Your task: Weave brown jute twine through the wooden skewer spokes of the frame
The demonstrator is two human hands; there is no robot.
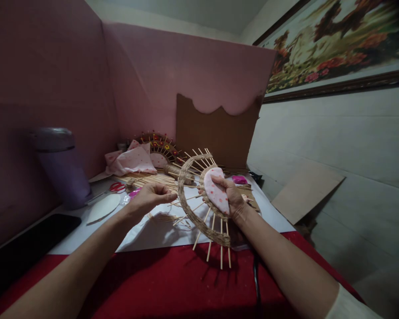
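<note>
My right hand (232, 195) grips a half-round stick-and-twine craft (187, 195) by its inner panel, thumb on the front. White cloth with red dots covers that panel (216, 188). Thin wooden sticks fan outward from it, and a wide arc of wrapped twine crosses them. The craft is held up above the table, its rounded side facing left. Close to the arc's left edge, my left hand (156, 195) is closed in a pinch. What lies between its fingertips, if anything, is too small to tell.
Behind lie dotted cloth (133, 159), a similar craft with flowers (159, 144), loose sticks (153, 179) and red-handled scissors (117, 187). A purple tumbler (61, 168), white disc (103, 209) and black phone (36, 237) stand left. Brown cardboard (213, 133) leans behind.
</note>
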